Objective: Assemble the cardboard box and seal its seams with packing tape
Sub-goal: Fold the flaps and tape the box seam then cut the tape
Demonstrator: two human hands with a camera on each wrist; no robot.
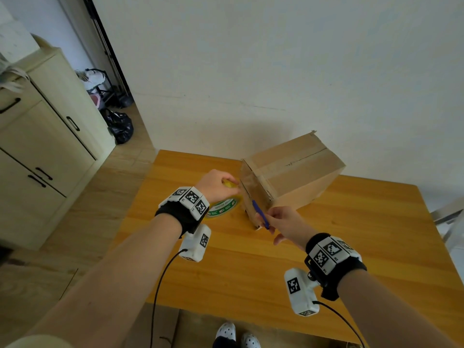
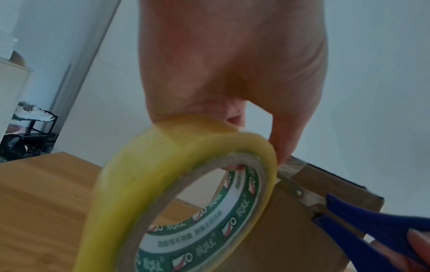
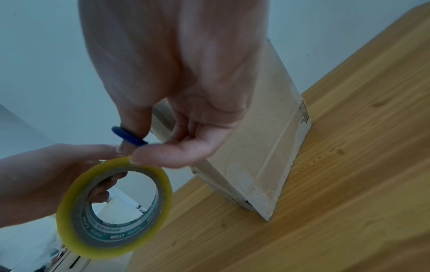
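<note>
Tape roll (image 2: 186,211) in left hand (image 2: 232,64), scissors (image 2: 372,226) at box (image 1: 291,172) edge.

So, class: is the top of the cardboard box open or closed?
Closed. The cardboard box has its top flaps folded flat, and a strip of clear tape runs along the seam between them.

A bare white wall (image 1: 276,59) backs a wooden table (image 1: 351,247); cream cabinets (image 1: 45,136) line the left, above wood-plank flooring (image 1: 88,234).
</note>
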